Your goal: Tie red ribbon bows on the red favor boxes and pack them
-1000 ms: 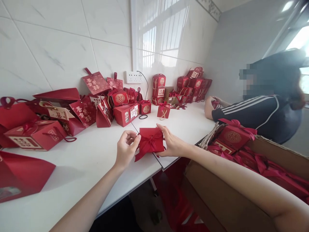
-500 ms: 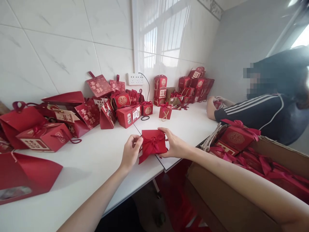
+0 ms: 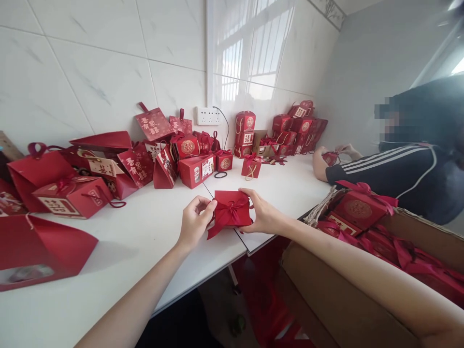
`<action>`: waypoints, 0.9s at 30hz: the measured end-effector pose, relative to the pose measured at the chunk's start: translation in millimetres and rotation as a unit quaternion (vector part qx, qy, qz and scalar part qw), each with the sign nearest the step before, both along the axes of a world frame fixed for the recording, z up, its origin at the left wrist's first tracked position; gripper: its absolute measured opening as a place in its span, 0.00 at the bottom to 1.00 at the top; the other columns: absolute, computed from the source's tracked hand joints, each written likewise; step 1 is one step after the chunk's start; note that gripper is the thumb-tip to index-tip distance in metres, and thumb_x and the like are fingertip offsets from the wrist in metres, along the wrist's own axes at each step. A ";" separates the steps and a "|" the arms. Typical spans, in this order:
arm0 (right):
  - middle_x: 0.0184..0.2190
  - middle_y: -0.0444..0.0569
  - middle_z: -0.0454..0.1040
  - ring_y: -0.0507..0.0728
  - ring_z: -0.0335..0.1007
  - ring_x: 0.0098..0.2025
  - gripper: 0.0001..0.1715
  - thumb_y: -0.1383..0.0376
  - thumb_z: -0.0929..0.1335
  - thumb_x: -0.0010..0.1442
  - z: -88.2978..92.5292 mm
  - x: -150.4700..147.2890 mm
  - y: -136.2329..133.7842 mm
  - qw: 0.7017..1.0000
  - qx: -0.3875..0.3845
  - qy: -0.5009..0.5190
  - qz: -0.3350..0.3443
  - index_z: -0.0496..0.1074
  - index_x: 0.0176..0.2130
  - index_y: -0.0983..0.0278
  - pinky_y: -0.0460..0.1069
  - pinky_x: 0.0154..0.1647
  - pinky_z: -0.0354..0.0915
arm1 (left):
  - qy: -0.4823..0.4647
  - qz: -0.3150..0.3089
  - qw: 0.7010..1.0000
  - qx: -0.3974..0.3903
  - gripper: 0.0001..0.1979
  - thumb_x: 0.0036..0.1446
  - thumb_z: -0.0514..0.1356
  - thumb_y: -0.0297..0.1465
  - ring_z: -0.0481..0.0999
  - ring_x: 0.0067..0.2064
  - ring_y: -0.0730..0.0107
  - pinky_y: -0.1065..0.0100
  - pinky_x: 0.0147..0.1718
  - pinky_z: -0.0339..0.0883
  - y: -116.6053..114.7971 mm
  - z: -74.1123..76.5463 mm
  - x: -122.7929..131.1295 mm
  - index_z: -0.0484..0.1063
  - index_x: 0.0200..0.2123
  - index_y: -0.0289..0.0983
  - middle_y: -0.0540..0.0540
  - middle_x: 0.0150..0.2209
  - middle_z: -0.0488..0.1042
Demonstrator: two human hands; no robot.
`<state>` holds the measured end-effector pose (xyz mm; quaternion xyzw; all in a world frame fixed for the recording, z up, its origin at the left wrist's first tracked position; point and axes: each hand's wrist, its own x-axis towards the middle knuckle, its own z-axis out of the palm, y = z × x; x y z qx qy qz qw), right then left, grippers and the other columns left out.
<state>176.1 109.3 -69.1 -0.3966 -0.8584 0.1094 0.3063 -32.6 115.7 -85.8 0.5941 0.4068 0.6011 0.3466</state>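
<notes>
A small red gift box (image 3: 235, 199) with a red ribbon bow (image 3: 232, 212) on it is held near the table's front edge. My right hand (image 3: 264, 212) grips its right side, thumb and fingers spread along that edge. At the left edge my left hand (image 3: 197, 217) is closed, fingers curled and thumb pressed to the corner of the box. Whether a cord is also pinched there is hidden. One ribbon tail hangs down at the lower left. Just beyond, a smaller red box with a rope handle (image 3: 251, 166) stands on the white table (image 3: 155, 251).
Many red gift boxes (image 3: 74, 195) line the wall on the left, with a stack (image 3: 244, 135) farther back. A power strip (image 3: 208, 116) is on the wall. At right, a cardboard carton (image 3: 337, 290) holds ribboned boxes. Beyond it a person (image 3: 391, 169) handles a red box.
The view has shifted slightly, so the background sits a little farther right. Both my hands keep hold of the box, which is nearly in place. The other person's hand has lifted slightly.
</notes>
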 end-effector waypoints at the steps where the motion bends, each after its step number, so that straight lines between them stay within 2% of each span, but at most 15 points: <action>1: 0.55 0.61 0.57 0.66 0.58 0.57 0.54 0.62 0.75 0.42 0.4 -0.4 -0.4 1.000 0.003 -0.001 -0.001 0.46 0.59 0.64 0.60 0.51 0.65 | -0.005 0.000 1.000 0.000 0.11 0.51 0.60 0.38 0.67 0.27 0.74 0.73 0.27 0.64 -1.2 1.4 0.2 0.66 0.25 0.37 0.51 0.23 0.67; 7: 0.55 0.63 0.56 0.66 0.58 0.58 0.54 0.61 0.74 0.41 0.9 -3.0 -0.8 1.000 0.000 -0.012 -0.004 0.45 0.59 0.64 0.61 0.51 0.65 | 0.005 0.032 0.999 0.030 0.11 0.51 0.61 0.38 0.68 0.27 0.74 0.73 0.27 0.64 -10.2 5.0 1.7 0.65 0.26 0.37 0.51 0.25 0.67; 10: 0.54 0.61 0.58 0.67 0.59 0.57 0.54 0.61 0.74 0.42 1.1 -5.0 -1.9 0.999 0.029 -0.006 -0.011 0.45 0.59 0.63 0.61 0.51 0.64 | 0.071 0.044 0.986 0.145 0.08 0.53 0.60 0.34 0.68 0.27 0.75 0.72 0.28 0.64 -15.2 1.2 2.6 0.64 0.27 0.38 0.52 0.25 0.67; 12: 0.54 0.61 0.59 0.67 0.59 0.57 0.53 0.62 0.74 0.42 2.3 -6.4 -3.9 0.998 0.061 -0.002 -0.010 0.45 0.60 0.62 0.61 0.52 0.64 | 0.128 0.029 0.955 0.267 0.05 0.54 0.59 0.29 0.67 0.27 0.74 0.71 0.28 0.64 -18.0 -1.7 3.3 0.64 0.28 0.39 0.52 0.25 0.67; 15: 0.55 0.61 0.58 0.66 0.56 0.59 0.53 0.61 0.73 0.44 5.6 -7.4 -7.6 0.995 0.104 0.000 -0.001 0.44 0.60 0.62 0.61 0.53 0.64 | 0.199 0.001 0.879 0.434 0.09 0.51 0.61 0.23 0.67 0.27 0.74 0.70 0.28 0.64 -20.4 -3.5 4.2 0.65 0.33 0.40 0.51 0.26 0.69; 17: 0.56 0.61 0.56 0.66 0.54 0.60 0.53 0.61 0.73 0.45 8.3 -7.6 -9.9 0.992 0.123 0.003 0.001 0.43 0.61 0.62 0.61 0.54 0.63 | 0.229 0.002 0.836 0.499 0.12 0.49 0.62 0.21 0.67 0.27 0.73 0.68 0.28 0.64 -21.3 -3.0 4.3 0.66 0.34 0.40 0.51 0.26 0.70; 20: 0.57 0.61 0.55 0.66 0.52 0.61 0.53 0.61 0.73 0.46 11.8 -7.7 -12.8 0.991 0.136 0.006 -0.005 0.42 0.61 0.61 0.62 0.55 0.63 | 0.251 0.015 0.804 0.538 0.12 0.48 0.63 0.22 0.66 0.26 0.74 0.68 0.28 0.64 -23.0 -1.7 4.5 0.66 0.34 0.40 0.51 0.26 0.70; 22: 0.58 0.61 0.54 0.66 0.52 0.61 0.54 0.60 0.73 0.46 13.0 -7.4 -13.9 0.990 0.138 0.008 -0.005 0.42 0.62 0.61 0.62 0.55 0.63 | 0.242 0.011 0.811 0.533 0.10 0.49 0.63 0.23 0.66 0.25 0.74 0.68 0.28 0.64 -24.6 -0.9 5.4 0.66 0.34 0.41 0.52 0.25 0.69; 23: 0.58 0.61 0.54 0.66 0.52 0.61 0.54 0.61 0.73 0.46 13.2 -6.9 -14.0 0.990 0.138 0.010 -0.004 0.42 0.62 0.60 0.62 0.55 0.63 | 0.227 0.009 0.827 0.514 0.09 0.50 0.62 0.23 0.67 0.26 0.74 0.68 0.28 0.64 -25.2 -0.3 6.1 0.66 0.33 0.41 0.52 0.25 0.69; 25: 0.57 0.61 0.55 0.66 0.53 0.61 0.54 0.62 0.73 0.46 13.2 -5.1 -13.3 0.990 0.137 0.016 -0.001 0.42 0.62 0.61 0.61 0.55 0.63 | 0.173 0.028 0.887 0.427 0.06 0.52 0.60 0.26 0.68 0.26 0.74 0.69 0.28 0.64 -24.9 1.9 7.5 0.66 0.31 0.40 0.52 0.25 0.69; 27: 0.56 0.61 0.55 0.66 0.54 0.60 0.54 0.63 0.73 0.45 12.9 -2.8 -11.7 0.991 0.135 0.015 0.006 0.42 0.62 0.61 0.61 0.55 0.63 | 0.107 0.070 0.952 0.280 0.04 0.54 0.59 0.30 0.68 0.27 0.74 0.70 0.28 0.64 -21.2 5.2 7.5 0.65 0.29 0.39 0.51 0.25 0.69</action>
